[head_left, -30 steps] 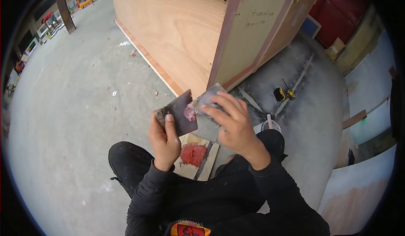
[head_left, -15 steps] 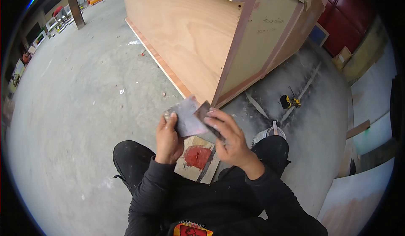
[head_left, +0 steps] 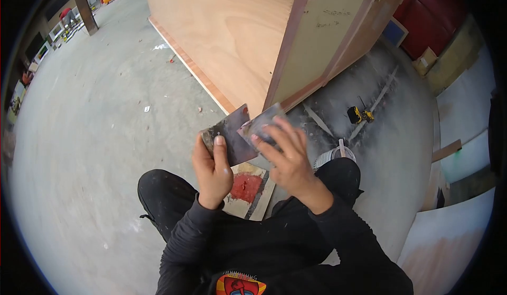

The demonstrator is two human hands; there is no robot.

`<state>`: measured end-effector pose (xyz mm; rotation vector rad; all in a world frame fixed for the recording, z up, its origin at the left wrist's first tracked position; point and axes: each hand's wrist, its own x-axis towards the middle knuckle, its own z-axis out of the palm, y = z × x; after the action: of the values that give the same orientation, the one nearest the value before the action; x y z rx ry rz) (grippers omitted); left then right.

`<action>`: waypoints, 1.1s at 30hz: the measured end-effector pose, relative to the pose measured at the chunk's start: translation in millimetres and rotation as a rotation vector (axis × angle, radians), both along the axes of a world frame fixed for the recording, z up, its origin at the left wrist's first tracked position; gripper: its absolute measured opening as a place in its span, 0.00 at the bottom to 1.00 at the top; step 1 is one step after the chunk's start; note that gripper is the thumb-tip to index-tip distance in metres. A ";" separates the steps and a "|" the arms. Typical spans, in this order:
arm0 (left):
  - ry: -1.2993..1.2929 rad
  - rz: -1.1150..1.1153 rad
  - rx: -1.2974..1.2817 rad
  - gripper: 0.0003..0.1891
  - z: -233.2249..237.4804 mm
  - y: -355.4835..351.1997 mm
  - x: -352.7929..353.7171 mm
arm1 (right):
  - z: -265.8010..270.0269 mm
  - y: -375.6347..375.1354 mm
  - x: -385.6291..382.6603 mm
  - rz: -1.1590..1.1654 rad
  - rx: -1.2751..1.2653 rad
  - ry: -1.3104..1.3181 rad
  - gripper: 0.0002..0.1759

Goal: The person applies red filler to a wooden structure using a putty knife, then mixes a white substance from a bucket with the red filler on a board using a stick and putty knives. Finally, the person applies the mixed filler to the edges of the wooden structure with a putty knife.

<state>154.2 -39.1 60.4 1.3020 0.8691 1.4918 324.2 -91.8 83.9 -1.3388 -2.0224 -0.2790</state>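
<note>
Scraper plate [head_left: 260, 121], partly hidden behind the blurred right hand [head_left: 292, 164].

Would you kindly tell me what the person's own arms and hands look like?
The sleeves are long, black and wrinkled along the forearms. Both the left hand and the right hand are bare, without gloves.

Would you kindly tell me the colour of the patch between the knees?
The patch is red (head view).
</note>
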 end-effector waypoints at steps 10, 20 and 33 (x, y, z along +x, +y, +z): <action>-0.587 -0.187 -0.295 0.11 -1.9 6.1 -0.9 | -54.1 -7.1 3.3 0.038 -0.127 0.356 0.33; 0.281 0.067 0.228 0.06 0.3 -4.2 6.5 | 3.5 -0.1 8.8 -0.043 -0.024 -0.015 0.24; -0.538 -0.191 -0.492 0.10 -16.9 17.2 -3.3 | -2.7 2.4 0.4 0.236 -0.189 0.500 0.34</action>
<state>150.8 -21.9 43.5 0.5636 0.6714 1.2771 324.6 -89.4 81.2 -1.1229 -1.7784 0.3327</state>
